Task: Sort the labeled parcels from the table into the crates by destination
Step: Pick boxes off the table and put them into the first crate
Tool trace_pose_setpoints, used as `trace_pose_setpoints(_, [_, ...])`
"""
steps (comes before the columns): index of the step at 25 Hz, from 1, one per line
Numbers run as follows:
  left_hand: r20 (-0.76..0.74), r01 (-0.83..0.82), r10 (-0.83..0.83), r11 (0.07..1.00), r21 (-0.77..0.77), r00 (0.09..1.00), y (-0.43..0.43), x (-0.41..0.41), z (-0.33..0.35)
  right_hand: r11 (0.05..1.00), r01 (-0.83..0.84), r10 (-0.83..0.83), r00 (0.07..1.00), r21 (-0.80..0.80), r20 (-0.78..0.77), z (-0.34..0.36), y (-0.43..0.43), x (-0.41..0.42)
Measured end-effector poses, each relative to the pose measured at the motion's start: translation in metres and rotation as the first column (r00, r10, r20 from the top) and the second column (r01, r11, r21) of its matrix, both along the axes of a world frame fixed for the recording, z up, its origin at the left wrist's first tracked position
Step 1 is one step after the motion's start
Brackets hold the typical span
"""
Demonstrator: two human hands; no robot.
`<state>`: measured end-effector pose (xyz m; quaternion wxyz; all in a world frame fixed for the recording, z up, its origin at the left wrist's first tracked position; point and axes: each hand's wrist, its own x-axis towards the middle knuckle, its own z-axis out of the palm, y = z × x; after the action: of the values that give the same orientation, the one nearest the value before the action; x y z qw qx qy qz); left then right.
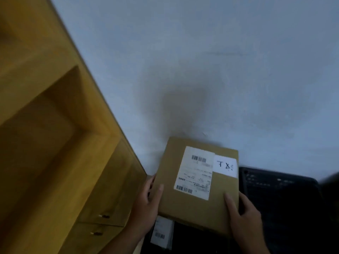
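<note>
Wall (201, 52): pale and bare, filling most of what I can see; the parcel's shadow falls on it.
Cabinet (45, 125): yellow wood, open shelves above and small-knobbed doors below, standing off to the left.
Crates: a black one (278, 195) sits low on the right, just beside the parcel's right edge; another dark one (192, 239) lies under the parcel.
Parcel (192, 208): a flat brown cardboard box, held in the air above the crates and resting on nothing.
Left hand (146, 202): it grips the left edge, thumb flat on top, fingers (150, 181) curled round the side.
Right hand (244, 213): it grips the near right corner the same way, thumb on top, fingers (244, 198) wrapped round the edge.
Shipping label (194, 173): white, barcoded, stuck on the top face.
Destination sticker (225, 165): handwritten "TX", so this one is read and on its way.
Second label (161, 231): a white barcoded patch below the left wrist, probably a parcel already dropped in the lower crate, though it is dark and blurred there.
Done: I judge that sorting is under way, with one parcel lifted and perhaps one placed.
Left: this parcel has yet to go down into its crate; the tabletop is out of sight, so I cannot tell how many wait.
</note>
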<state>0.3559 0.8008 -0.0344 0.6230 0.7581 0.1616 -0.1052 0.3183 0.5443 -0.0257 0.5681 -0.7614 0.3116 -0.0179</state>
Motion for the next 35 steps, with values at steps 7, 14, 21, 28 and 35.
trace_pose_setpoints(7, [-0.126,0.248,-0.236,0.964,0.094,0.964,-0.022,0.094,-0.136,0.996,0.075,-0.078,0.996,-0.051,-0.054,-0.122,-0.002,0.057])
trace_pose_setpoints(14, [-0.212,0.253,-0.222,0.958,0.134,0.952,-0.02,0.099,-0.213,0.994,0.073,-0.084,0.986,-0.078,-0.141,-0.217,0.011,0.058])
trace_pose_setpoints(21, [-0.278,0.208,-0.148,0.958,0.198,0.949,-0.027,0.08,-0.246,0.991,0.109,-0.123,0.972,-0.075,-0.201,-0.264,0.021,0.047])
trace_pose_setpoints(28, [-0.421,0.207,-0.107,0.958,0.2,0.901,-0.04,0.088,-0.27,0.995,0.057,-0.075,0.974,-0.086,-0.212,-0.292,0.022,0.069])
trace_pose_setpoints(35, [-0.568,0.254,-0.085,0.94,0.227,0.819,-0.055,0.12,-0.348,0.999,0.016,-0.024,0.96,-0.03,-0.278,-0.377,0.015,0.086])
